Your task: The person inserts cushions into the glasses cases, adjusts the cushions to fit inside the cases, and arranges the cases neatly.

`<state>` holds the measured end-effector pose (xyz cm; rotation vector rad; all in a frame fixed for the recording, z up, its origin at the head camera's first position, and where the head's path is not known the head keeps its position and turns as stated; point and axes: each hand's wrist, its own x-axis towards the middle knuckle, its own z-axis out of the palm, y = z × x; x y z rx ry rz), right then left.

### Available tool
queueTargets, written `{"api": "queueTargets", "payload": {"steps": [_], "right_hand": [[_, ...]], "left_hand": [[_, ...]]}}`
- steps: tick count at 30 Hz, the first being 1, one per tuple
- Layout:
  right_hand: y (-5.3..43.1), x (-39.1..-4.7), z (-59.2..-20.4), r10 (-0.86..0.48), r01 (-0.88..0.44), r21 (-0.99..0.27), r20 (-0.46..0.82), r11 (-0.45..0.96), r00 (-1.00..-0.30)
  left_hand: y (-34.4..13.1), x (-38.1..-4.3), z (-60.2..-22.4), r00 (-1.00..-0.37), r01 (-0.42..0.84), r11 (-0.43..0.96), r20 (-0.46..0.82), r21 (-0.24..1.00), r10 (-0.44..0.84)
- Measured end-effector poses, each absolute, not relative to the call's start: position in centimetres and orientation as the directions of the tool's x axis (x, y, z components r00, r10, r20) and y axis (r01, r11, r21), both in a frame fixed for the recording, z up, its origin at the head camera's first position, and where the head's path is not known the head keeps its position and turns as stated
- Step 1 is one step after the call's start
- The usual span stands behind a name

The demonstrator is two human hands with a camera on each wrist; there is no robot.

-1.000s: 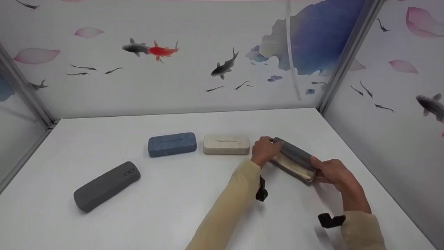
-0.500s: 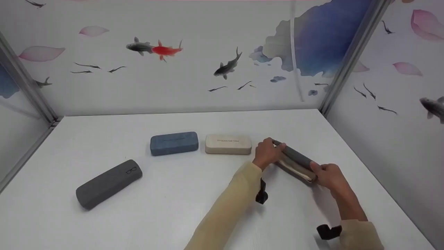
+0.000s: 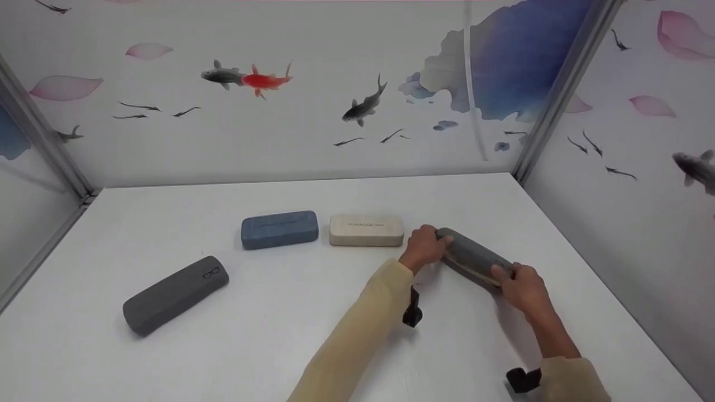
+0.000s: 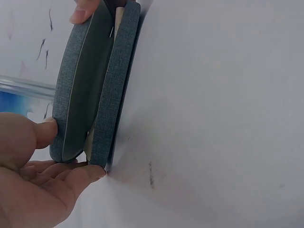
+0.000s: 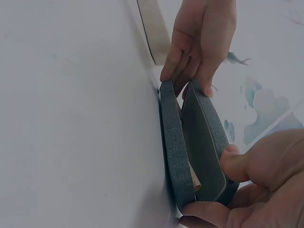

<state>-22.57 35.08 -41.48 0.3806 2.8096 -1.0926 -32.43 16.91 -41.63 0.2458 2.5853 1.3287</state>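
Observation:
A dark grey glasses case lies slanted at the right of the table, its lid part-way down over the base. My left hand grips its far left end, thumb on the lid and fingers at the base. At the near right end, my right hand holds it with the thumb on the lid's front edge. The left wrist view shows a narrow gap between lid and base. Something cream-coloured shows inside the case in the right wrist view; most of the inside is hidden.
A cream glasses case stands just left of my left hand, with a blue glasses case beside it. Another grey glasses case, marked with a spectacles drawing, lies at the left of the white table. Printed walls enclose the back and sides.
The lid of the grey case at the right has swung down toward its base, narrowing the gap. Both hands have kept their hold on its ends; the other cases have stayed put.

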Motion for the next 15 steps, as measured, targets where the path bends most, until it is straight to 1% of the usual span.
{"api": "queueTargets", "payload": {"steps": [6, 12, 15], "right_hand": [[35.00, -22.62, -41.87, 0.196, 0.246, -0.631, -0.149, 0.736, -0.969], [35.06, -22.80, -41.98, 0.189, 0.226, -0.591, -0.126, 0.774, -0.974], [35.08, -22.84, -42.06, 0.183, 0.221, -0.576, -0.125, 0.787, -0.975]], "left_hand": [[16.59, -32.55, -41.56, -0.955, 0.054, 0.605, -0.135, 0.795, 0.264], [16.36, -32.54, -41.41, -0.954, 0.111, 0.621, -0.092, 0.776, 0.285], [16.34, -32.57, -41.38, -0.954, 0.114, 0.624, -0.091, 0.773, 0.287]]}}
